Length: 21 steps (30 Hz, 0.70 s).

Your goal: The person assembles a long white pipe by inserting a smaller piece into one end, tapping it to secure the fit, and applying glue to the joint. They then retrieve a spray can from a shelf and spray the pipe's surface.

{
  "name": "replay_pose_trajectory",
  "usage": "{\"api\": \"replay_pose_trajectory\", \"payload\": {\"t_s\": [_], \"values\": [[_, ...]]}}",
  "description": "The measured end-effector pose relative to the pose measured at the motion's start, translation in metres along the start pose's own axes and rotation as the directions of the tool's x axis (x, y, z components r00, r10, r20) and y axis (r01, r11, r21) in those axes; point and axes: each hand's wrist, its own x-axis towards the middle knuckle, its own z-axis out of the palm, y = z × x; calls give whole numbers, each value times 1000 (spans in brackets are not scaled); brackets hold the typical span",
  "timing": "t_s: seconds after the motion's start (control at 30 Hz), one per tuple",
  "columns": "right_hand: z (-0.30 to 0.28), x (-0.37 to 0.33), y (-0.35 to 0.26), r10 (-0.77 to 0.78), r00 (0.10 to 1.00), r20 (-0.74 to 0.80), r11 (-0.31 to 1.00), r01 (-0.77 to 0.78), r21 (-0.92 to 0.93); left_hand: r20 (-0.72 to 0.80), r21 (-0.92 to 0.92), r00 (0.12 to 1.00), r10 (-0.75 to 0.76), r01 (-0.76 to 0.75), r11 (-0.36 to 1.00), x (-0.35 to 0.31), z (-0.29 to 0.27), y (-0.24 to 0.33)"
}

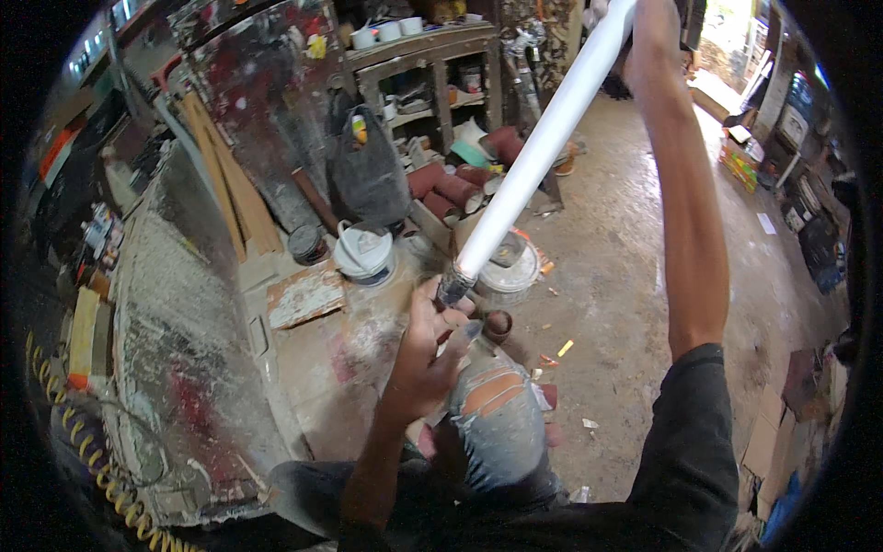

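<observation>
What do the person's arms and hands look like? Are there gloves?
The left hand is bare, with no glove. A plain, dark short sleeve covers the upper right arm, leaving the right forearm bare. The right hand is too blurry to tell much.

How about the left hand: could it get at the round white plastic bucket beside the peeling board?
Probably not: the left hand is busy at the dark end of the long white tube; nothing visible blocks the bucket, though distance is unclear.
</observation>
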Motion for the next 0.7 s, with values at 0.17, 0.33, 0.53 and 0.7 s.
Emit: {"api": "replay_pose_trajectory", "payload": {"t_s": [0.17, 0.33, 0.53, 0.7], "values": [[58, 6, -16, -77, 997, -4, 985, 75, -158, -350, 333, 901, 258, -138, 933, -32, 4, 48], [85, 36, -13, -9, 922, 387, 940, -124, 318, -499, 192, 767, 403, -355, 915, -49, 7, 64], [79, 47, 1, -47, 974, 220, 989, 15, 148, -373, 446, 733, 569, -396, 802, -68, 4, 71], [71, 39, 3, -70, 990, 119, 996, 64, 56, -452, 520, 684, 573, -320, 792, -69, -1, 71]]}}
